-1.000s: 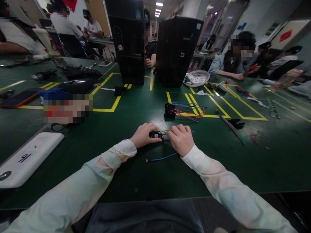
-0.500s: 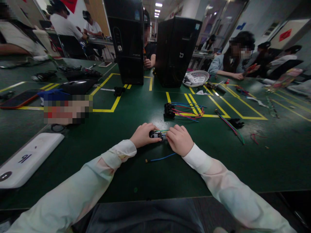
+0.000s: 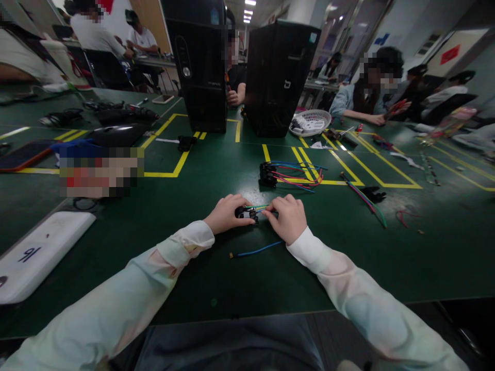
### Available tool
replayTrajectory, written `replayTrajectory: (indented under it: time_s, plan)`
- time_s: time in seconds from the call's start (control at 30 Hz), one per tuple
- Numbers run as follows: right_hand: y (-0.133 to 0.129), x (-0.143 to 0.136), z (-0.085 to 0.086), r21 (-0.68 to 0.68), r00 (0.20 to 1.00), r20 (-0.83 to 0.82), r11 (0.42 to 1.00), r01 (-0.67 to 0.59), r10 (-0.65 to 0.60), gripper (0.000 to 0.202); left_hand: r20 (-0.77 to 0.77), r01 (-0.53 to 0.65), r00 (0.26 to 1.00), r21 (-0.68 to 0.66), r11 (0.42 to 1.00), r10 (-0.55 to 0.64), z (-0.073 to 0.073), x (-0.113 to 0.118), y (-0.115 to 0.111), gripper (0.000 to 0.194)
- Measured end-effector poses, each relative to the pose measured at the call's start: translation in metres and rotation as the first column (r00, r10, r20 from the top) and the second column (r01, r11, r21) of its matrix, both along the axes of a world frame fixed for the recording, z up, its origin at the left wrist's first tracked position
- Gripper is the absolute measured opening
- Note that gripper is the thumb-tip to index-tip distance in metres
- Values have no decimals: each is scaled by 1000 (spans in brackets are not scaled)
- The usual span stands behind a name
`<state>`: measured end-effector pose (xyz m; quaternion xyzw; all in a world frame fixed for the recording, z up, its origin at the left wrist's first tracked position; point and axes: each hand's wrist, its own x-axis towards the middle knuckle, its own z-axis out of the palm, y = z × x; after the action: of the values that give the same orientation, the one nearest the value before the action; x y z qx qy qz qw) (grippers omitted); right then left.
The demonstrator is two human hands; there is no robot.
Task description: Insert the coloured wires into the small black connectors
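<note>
My left hand (image 3: 227, 214) grips a small black connector (image 3: 253, 214) between thumb and fingers, just above the green table. Green, yellow and blue wires run out of its right side. My right hand (image 3: 286, 216) pinches these wires (image 3: 263, 207) close to the connector; their far ends are hidden behind the hand. Below the hands a loose blue wire (image 3: 255, 251) with a brass-coloured tip lies on the table, its other end out of sight under my right wrist. Farther back rests a black connector block (image 3: 267, 174) with blue, red and pink wires.
Two black computer towers (image 3: 197, 67) (image 3: 282, 77) stand at the back, with a white basket (image 3: 311, 122) beside them. A white case (image 3: 42, 252) lies at left. More wires (image 3: 365, 198) lie at right. A co-worker (image 3: 235, 87) sits behind the towers, others around.
My right thumb and fingers have shifted slightly on the wires and the right hand is a little more open in shape. The view has moved slightly. My left hand still holds the connector.
</note>
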<state>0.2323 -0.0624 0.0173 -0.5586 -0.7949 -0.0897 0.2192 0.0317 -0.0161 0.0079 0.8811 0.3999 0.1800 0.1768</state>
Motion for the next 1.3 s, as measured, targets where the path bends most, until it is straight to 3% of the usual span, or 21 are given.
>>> replayTrajectory:
  time_s: [0.23, 0.47, 0.97, 1.3]
  plan:
    - [-4, 0, 4, -30, 995, 50, 996, -88, 89, 15, 17, -20, 1000, 28, 999, 19, -1, 0, -2, 43]
    - [-8, -2, 5, -102, 996, 53, 993, -62, 68, 16, 50, -42, 998, 19, 999, 41, -4, 1, -2, 45]
    - [-3, -1, 0, 118, 993, 113, 993, -31, 17, 21, 47, -1, 999, 38, 999, -1, -5, 1, 2, 41]
    - [-12, -2, 9, 133, 993, 101, 989, -65, 52, 21, 55, -56, 997, 59, 997, 52, -6, 2, -1, 42]
